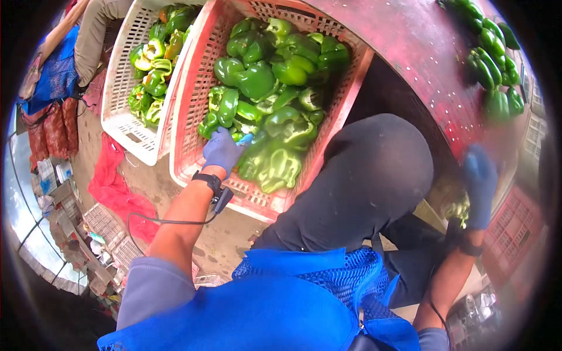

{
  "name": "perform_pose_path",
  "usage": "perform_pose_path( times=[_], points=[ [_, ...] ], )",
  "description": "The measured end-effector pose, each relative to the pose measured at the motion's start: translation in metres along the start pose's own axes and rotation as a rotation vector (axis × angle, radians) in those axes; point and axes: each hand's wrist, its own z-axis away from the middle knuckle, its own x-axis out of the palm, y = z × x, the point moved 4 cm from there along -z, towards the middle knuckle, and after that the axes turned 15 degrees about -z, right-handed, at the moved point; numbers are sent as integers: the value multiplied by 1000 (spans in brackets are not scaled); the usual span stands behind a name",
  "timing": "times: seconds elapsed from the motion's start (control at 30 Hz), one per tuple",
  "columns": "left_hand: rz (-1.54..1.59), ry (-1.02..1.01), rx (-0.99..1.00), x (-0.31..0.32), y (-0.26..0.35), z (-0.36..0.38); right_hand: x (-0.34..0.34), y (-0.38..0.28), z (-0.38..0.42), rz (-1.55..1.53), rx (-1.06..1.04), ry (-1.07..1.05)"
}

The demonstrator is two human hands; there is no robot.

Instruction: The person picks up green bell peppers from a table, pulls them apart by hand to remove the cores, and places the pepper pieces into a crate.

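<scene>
My left hand (224, 151), in a purple glove with a blue fingertip part, reaches over the near left of a pink plastic crate (186, 136). Its thumb and fingers are spread against the halved green bell peppers (256, 81) heaped there; some fingertips are hidden among them. My right hand (480, 181), also gloved, is off to the right, just beyond the edge of a red table (404, 44). Its fingers look curled in; blur hides what they hold, if anything. Whole green peppers (486, 67) lie on the table beyond this hand.
A white crate (120, 96) of cut peppers stands left of the pink one. Red netting (117, 178) lies on the floor. My bent knee (386, 146) is between crate and table. Another person's leg (96, 35) shows at upper left; a red crate (512, 228) is at far right.
</scene>
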Motion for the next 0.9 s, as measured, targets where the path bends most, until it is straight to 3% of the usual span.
perform_pose_path(
  times=[0.13,0.27,0.3,0.47,0.53,0.6,0.63,0.67,0.73,0.77,0.83,0.87,0.9],
  points=[
    [64,-30,30,25,1,-18,5,25,-9,-179,149,46],
    [85,-53,-18,34,1,-21,16,0,-21,-4,-18,64],
    [132,-72,13,23,0,-17,15,1,-26,77,-109,51],
    [73,-128,20,-15,-4,0,18,3,-26,39,-81,149],
    [7,-155,65,-46,-10,14,21,-3,-20,165,-226,201],
    [-3,-56,-4,-91,-10,22,20,0,-18,201,-237,216],
    [74,120,-38,-100,-12,15,20,2,-18,184,-229,237],
    [77,124,-36,-101,-8,4,22,3,-17,167,-221,252],
    [231,784,129,-130,8,-19,25,1,-15,158,-221,282],
    [238,791,128,-136,17,-40,25,0,-14,147,-216,313],
    [140,1022,170,-151,43,-73,26,-1,-13,154,-227,333],
    [147,1020,172,-151,52,-87,27,-1,-11,157,-232,344],
    [164,871,160,-147,60,-107,27,1,-10,191,-270,361]
  ],
)
